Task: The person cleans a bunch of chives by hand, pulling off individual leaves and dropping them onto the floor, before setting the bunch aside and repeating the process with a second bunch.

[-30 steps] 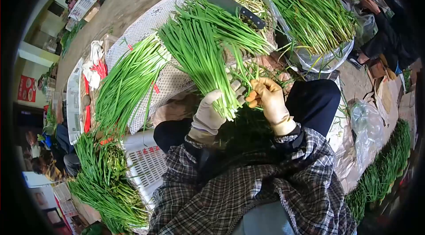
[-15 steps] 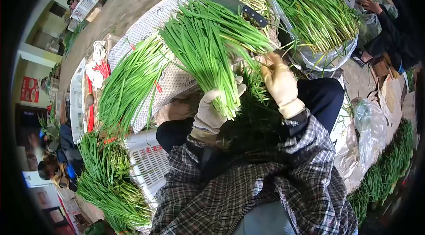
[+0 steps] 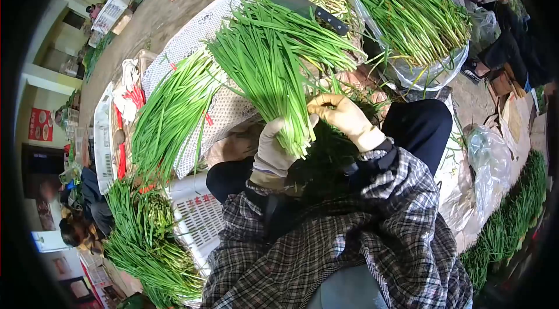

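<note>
My gloved left hand [image 3: 273,146] is closed around the lower stems of a bunch of garlic chives [image 3: 262,76], whose leaves fan up and away from me. My right hand [image 3: 349,121], also gloved, is beside the stem ends with thumb and fingers pinched together. Anything between those fingertips is too small to make out. Beyond the bunch, more chives [image 3: 335,53] lie on the work surface near a black-handled cleaver [image 3: 294,3]. To the left, another pile of chives [image 3: 174,102] rests on the patterned cloth [image 3: 230,102].
A large plastic-lined heap of chives [image 3: 407,18] stands at the upper right. A white crate [image 3: 198,207] sits by my left knee, with chives [image 3: 148,239] beside it. Clear plastic [image 3: 486,157] lies to the right. Another person's dark-clothed legs [image 3: 506,47] are at far right.
My right hand has moved left and inward, from the loose chives to the stem ends of the held bunch. My left hand keeps its grip, nearly in place.
</note>
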`<state>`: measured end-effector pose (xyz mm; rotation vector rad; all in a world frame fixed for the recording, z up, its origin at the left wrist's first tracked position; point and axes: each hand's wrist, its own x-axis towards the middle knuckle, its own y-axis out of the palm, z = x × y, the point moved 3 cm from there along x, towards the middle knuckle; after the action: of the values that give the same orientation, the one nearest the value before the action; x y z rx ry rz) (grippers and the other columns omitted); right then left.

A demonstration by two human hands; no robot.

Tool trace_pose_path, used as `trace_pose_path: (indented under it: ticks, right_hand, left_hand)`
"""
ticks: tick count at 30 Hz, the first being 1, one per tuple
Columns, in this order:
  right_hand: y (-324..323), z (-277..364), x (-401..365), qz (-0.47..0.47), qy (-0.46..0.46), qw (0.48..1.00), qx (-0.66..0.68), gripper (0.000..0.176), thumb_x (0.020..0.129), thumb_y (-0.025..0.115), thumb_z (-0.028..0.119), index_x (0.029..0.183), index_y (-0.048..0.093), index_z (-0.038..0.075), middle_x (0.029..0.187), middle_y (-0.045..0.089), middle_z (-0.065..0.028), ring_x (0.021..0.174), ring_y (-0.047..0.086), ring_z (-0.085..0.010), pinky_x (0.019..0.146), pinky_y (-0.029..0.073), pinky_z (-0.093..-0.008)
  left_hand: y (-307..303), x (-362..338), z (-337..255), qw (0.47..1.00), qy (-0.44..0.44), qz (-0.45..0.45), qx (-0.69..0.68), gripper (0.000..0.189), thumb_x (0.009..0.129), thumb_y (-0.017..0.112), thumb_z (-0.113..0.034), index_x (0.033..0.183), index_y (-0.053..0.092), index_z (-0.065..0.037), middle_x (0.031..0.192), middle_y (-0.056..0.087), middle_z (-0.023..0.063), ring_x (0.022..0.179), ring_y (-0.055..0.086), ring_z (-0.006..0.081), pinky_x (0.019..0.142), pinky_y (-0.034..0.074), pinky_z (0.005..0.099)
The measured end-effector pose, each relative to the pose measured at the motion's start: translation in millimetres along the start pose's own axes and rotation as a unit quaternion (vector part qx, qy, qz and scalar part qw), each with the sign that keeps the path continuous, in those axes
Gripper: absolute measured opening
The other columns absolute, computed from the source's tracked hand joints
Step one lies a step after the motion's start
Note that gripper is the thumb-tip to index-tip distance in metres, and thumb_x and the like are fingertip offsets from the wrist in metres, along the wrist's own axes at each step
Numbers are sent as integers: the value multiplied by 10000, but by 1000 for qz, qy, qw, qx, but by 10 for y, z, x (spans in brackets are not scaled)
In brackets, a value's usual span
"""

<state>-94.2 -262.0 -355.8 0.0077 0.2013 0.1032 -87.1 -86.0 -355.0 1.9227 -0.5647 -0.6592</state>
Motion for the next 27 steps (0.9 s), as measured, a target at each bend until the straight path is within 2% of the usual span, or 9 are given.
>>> trace_pose_path:
  ticks: [2,4,8,11,12,15,18,24,27]
  right_hand:
    - [-8,153,-133,-27,-177,978,-109,154,872,654,140,929,698,4,973,679,-94,925,630,-179,848,474,-285]
    - [-96,316,-328,-111,-187,953,-210,127,841,647,92,897,687,-14,1009,665,-135,962,629,-218,872,474,-307]
    - [-167,405,-642,-28,-68,997,-12,214,946,574,156,1048,655,-15,1051,654,-107,939,618,-180,830,479,-279]
    - [-167,367,-568,-89,-76,991,-62,265,969,551,169,1159,616,-5,1092,645,-83,950,601,-146,835,476,-273]
    - [-112,311,-418,-29,-135,990,4,405,983,551,269,1319,527,44,1122,633,-73,976,590,-153,862,476,-288]
    - [121,102,-158,59,36,987,147,694,966,562,428,1505,267,105,1106,629,-113,990,611,-206,852,511,-344]
    - [107,-65,-76,122,-2,964,237,775,924,664,292,1514,212,71,1071,646,-124,859,647,-209,772,537,-314]
    - [136,-249,4,160,6,947,280,648,903,686,184,1433,364,-4,969,661,-98,769,643,-163,702,540,-305]
    - [82,-140,-79,112,36,971,207,339,908,687,209,1160,616,-8,822,660,-20,689,617,-110,645,518,-254]
  left_hand:
    - [7,-4,10,1000,-8,13,-23,662,809,683,-204,1366,426,45,1314,537,218,1183,561,361,935,538,407]
    - [84,12,-19,996,-40,50,-58,682,807,686,-203,1387,410,26,1352,507,229,1168,568,368,911,551,410]
    - [32,51,-23,996,-33,72,-38,789,818,689,-232,1457,292,3,1501,297,253,1169,573,355,848,582,420]
    - [83,61,-12,992,-47,89,-70,765,810,687,-218,1446,324,2,1431,409,240,1145,583,355,840,581,410]
    - [103,61,-23,991,-51,94,-78,758,807,687,-213,1443,335,2,1408,446,236,1138,586,355,837,580,406]
    - [-20,51,-40,993,-33,95,-68,703,867,636,-260,1447,335,-2,1467,395,203,1176,582,320,814,585,413]
    - [-30,15,-47,988,-33,95,-115,624,876,626,-244,1420,397,-41,1456,422,174,1152,589,298,809,576,419]
    - [42,40,-55,987,-42,86,-130,523,859,644,-240,1331,505,-63,1373,508,121,1052,608,255,784,572,398]
    - [-145,33,-62,990,-43,57,-123,522,856,648,-251,1324,511,-66,1319,551,109,1044,611,254,770,575,380]
